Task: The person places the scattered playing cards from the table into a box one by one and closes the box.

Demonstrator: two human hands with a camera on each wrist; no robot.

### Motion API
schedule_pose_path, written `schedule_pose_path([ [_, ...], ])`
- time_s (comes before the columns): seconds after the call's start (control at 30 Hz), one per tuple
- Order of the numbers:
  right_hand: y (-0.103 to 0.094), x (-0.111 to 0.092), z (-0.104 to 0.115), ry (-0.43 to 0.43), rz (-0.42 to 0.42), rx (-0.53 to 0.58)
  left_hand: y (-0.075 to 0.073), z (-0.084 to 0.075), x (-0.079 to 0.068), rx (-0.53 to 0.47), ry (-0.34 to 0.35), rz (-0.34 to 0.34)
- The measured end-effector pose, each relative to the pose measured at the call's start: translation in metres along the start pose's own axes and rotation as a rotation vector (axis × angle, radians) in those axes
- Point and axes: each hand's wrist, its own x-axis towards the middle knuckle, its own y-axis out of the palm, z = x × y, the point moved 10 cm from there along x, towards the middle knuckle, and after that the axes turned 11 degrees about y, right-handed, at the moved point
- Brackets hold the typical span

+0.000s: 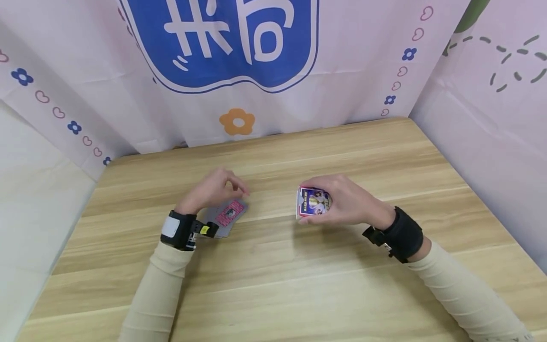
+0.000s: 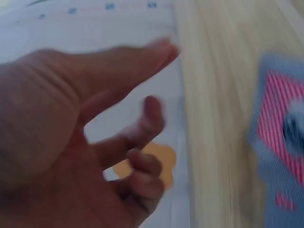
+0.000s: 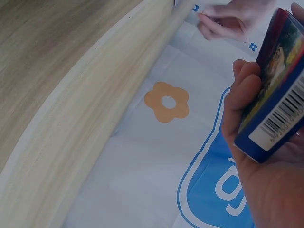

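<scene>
Over the left part of the table, my left hand (image 1: 215, 190) has its fingers loosely bent and holds nothing. Just below it lie several playing cards (image 1: 231, 213), spread over one another, with red patterned backs and grey borders. The left wrist view shows those cards (image 2: 280, 114) at its right edge, apart from the fingertips. My right hand (image 1: 348, 199) grips a small card box (image 1: 314, 202) between thumb and fingers, above the table. The box has a blue and gold printed front; a barcode on its narrow blue side (image 3: 285, 114) shows in the right wrist view.
The wooden table (image 1: 278, 294) reaches back to a white cloth (image 1: 342, 95) with a blue sign and an orange flower (image 1: 231, 122). More pale cloth (image 1: 491, 142) hangs along the right side. Black camera straps (image 1: 406, 235) sit on both wrists.
</scene>
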Motion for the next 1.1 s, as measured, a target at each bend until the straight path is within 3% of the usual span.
schedule_pose_path([
  [0.17, 0.001, 0.0, 0.0, -0.007, 0.0, -0.007, 0.021, 0.029, -0.009, 0.092, -0.097, 0.195],
  [0.37, -0.001, -0.001, 0.0, -0.007, -0.003, -0.002, 0.025, 0.042, -0.011, 0.148, -0.154, 0.227],
  [0.47, 0.0, 0.0, 0.0, -0.005, 0.002, -0.002, 0.024, 0.04, -0.011, 0.114, -0.152, 0.226],
  [0.63, 0.0, 0.0, 0.0, 0.002, 0.005, -0.013, 0.019, 0.011, -0.01, -0.08, -0.084, 0.2],
  [0.73, 0.001, 0.0, 0.0, 0.001, 0.009, -0.019, 0.01, -0.02, -0.005, -0.259, -0.016, 0.099],
  [0.87, 0.001, -0.001, 0.001, -0.003, 0.014, -0.015, 0.002, -0.054, 0.002, -0.46, 0.007, -0.073],
  [0.97, 0.001, -0.001, 0.001, -0.009, 0.021, 0.003, 0.004, -0.071, 0.006, -0.521, -0.006, -0.146],
  [1.1, 0.003, 0.0, 0.002, -0.016, 0.026, 0.019, 0.014, -0.082, 0.009, -0.539, -0.021, -0.184],
])
